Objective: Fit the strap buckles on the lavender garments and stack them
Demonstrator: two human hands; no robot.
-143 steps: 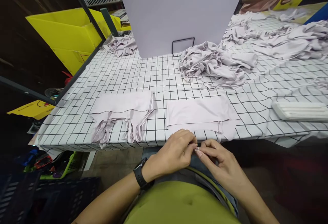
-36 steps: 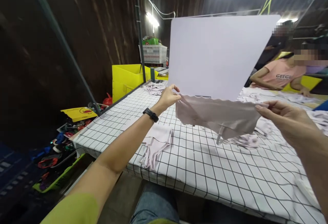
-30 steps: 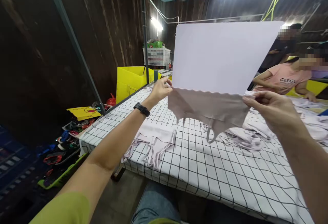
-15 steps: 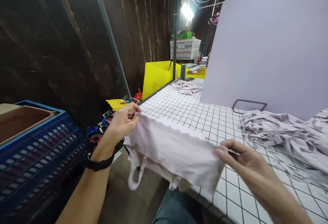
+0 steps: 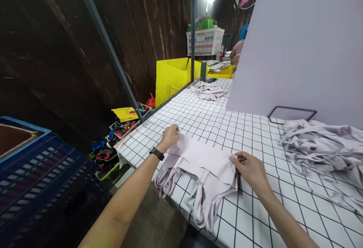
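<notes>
A pale lilac bra top (image 5: 204, 157) with thin straps is spread near the table's front edge. My left hand (image 5: 169, 137), with a black band on the wrist, pinches its far left corner. At its right corner, the fingers of my right hand (image 5: 251, 167) are closed on the fabric. Beneath it lie similar garments (image 5: 208, 202), their looped straps hanging toward the table edge. How many layers are stacked there I cannot tell.
A grid-patterned cloth covers the table (image 5: 252, 210). To the right lies a heap of lilac garments (image 5: 320, 145) before a large pale board (image 5: 295, 51). Another small pile (image 5: 208, 90) sits farther back, near a yellow bin (image 5: 171, 79). A blue crate (image 5: 36, 172) stands left.
Both hands have carried the bra top from in front of the table's edge onto the table, over the similar garments. It was held stretched in the air and now lies nearly flat.
</notes>
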